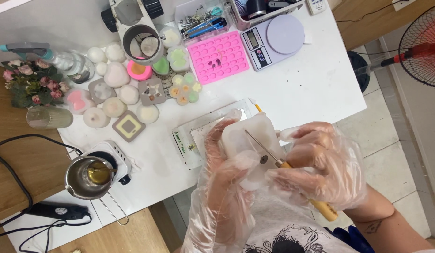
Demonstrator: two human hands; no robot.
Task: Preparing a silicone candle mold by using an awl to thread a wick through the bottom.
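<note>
White translucent mould (255,136): soft, blocky, rounded corners, resting in your left hand (226,159), fingers wrapped along its left edge, tilted up toward you. Small dark spot on its face, near your right fingertips. Thin metal pick (262,147): slim grey shaft, yellow wooden handle, lying diagonally across mould, tip pointing up-left toward your left fingers, handle running down-right through your right hand (320,166) and out past your palm. Both your hands in loose clear plastic gloves.

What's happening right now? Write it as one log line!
left hand: holds white mould | right hand: holds awl, tip on mould | under: tray on table
</note>
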